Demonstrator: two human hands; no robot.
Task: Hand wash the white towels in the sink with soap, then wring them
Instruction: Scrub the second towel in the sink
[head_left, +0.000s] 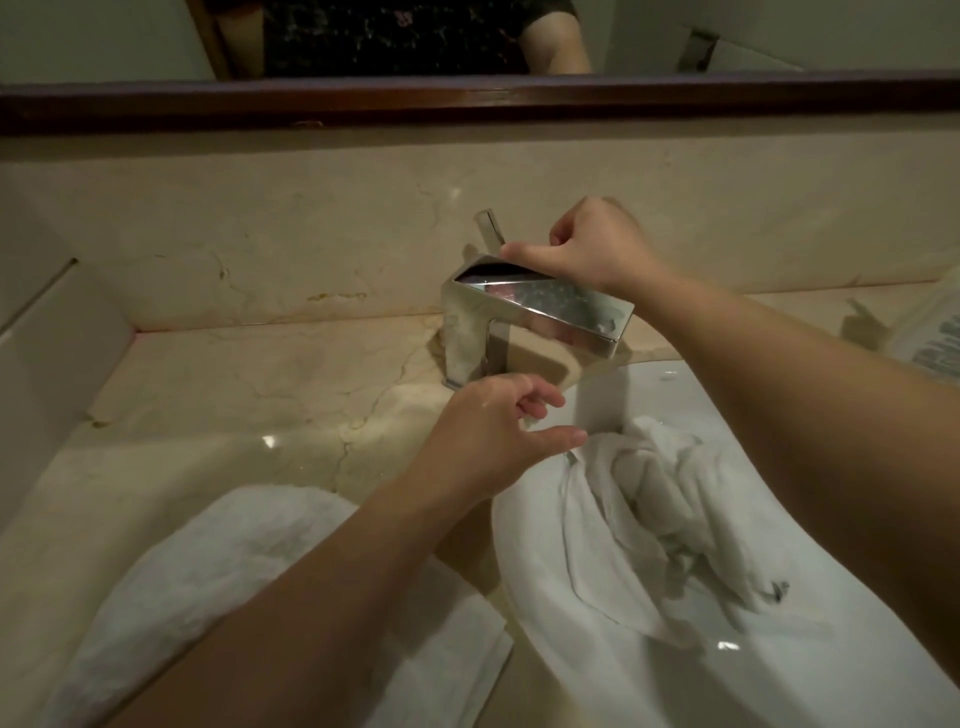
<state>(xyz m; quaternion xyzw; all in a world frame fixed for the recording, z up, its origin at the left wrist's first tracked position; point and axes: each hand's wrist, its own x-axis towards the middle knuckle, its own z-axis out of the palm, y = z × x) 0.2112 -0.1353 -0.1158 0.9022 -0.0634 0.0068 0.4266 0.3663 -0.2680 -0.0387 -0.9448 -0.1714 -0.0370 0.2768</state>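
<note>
A crumpled wet white towel (660, 514) lies in the white sink (587, 660). A second white towel (218, 587) lies folded on the marble counter to the left of the sink. My right hand (592, 244) rests on the back of the chrome faucet (535, 312), fingers curled, thumb on its flat handle. My left hand (498, 431) hovers over the sink's back rim just under the spout, fingers loosely curled, thumb out toward the towel; it holds nothing that I can see. No water stream is visible.
A beige marble counter (234, 395) and backsplash surround the sink. A dark wooden mirror frame (467, 101) runs above. A printed packet or cloth (930, 338) lies at the far right edge of the counter.
</note>
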